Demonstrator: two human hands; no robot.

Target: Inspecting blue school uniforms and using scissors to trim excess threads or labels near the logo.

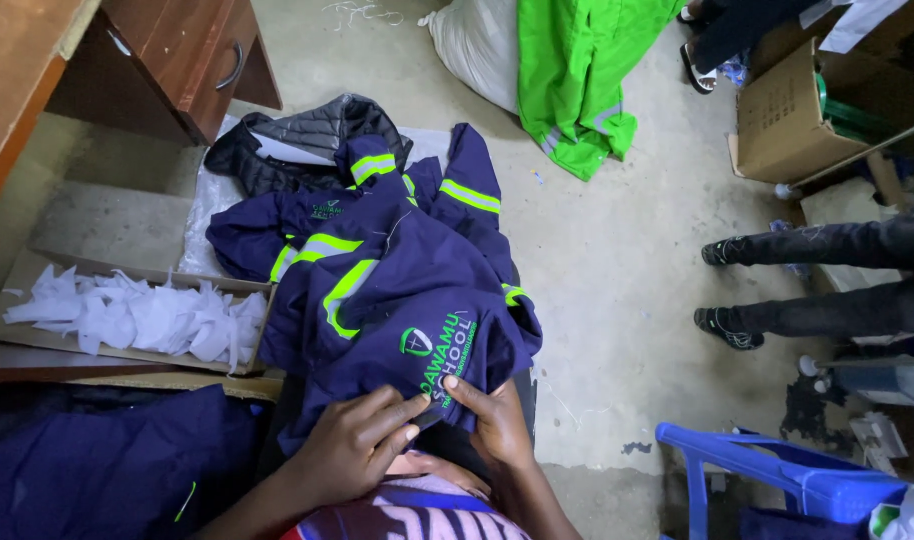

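Note:
A navy work garment (397,300) with bright green reflective stripes and a green printed emblem lies draped over my lap and spills onto the floor. My left hand (352,445) pinches the near edge of the cloth, just below the printed lettering. My right hand (497,420) grips the same edge beside it, fingertips close to those of the left. More navy garments with reflective bands (447,185) lie heaped beyond, partly over a dark quilted jacket (307,135).
A flat cardboard tray of white fabric scraps (137,315) lies at left, a wooden desk (167,55) above it. A green garment (577,70) hangs over a white sack. Another person's legs (827,280) stand at right, near a cardboard box (787,120) and a blue plastic chair (787,480).

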